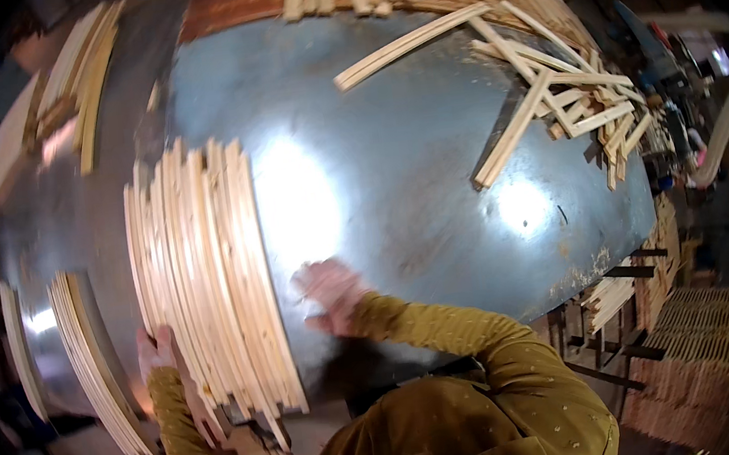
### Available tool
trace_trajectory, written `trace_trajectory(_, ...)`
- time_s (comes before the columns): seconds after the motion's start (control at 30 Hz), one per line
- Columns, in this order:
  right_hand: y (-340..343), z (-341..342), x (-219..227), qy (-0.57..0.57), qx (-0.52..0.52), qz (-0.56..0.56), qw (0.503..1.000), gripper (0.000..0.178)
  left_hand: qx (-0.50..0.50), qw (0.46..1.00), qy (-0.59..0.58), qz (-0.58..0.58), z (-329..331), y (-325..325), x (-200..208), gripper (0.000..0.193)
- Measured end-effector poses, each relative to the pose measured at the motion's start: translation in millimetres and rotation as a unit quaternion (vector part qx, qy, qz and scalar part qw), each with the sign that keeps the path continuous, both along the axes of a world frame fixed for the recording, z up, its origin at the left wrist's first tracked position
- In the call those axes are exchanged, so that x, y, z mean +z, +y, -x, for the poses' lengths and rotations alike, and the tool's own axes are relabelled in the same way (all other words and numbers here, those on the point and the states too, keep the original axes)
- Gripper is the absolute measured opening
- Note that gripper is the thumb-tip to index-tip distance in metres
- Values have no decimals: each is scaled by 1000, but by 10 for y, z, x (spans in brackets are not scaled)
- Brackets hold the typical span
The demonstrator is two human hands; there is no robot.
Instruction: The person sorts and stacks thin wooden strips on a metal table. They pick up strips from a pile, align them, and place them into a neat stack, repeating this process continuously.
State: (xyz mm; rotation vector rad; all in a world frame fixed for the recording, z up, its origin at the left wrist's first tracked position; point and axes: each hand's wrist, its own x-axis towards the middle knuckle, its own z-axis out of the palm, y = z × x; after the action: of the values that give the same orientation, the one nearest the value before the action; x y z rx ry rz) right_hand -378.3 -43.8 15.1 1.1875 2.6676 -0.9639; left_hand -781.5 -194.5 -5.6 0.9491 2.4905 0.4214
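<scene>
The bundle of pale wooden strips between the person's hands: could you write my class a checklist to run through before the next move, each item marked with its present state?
1. Strips in the bundle lie side by side, roughly parallel: ok.
2. Strip ends are even: not ok; some jut past their neighbours at both ends.
3. Left hand is at the bundle's left edge: ok.
4. Right hand is on the bundle: not ok; it is apart from it, to its right, blurred.
5. Loose pile of strips is apart from the bundle: ok; it lies toward the table's far right.
6. Left hand's grip is firm: cannot tell.
</scene>
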Motion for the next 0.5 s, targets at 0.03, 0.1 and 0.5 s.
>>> trace_trajectory(0.03,307,-298,1,-74,-63,-52,994,82,1,997,56,-50,-41,211,-50,69)
trace_trajectory(0.1,1122,-1207,-101,-144,-327,-208,910,88,-24,986,104,-126,-481,900,-97,69)
trace_trajectory(0.5,2173,-4338,-477,500,-554,218,629,71,-306,903,300,17,-4312,5436,-179,72)
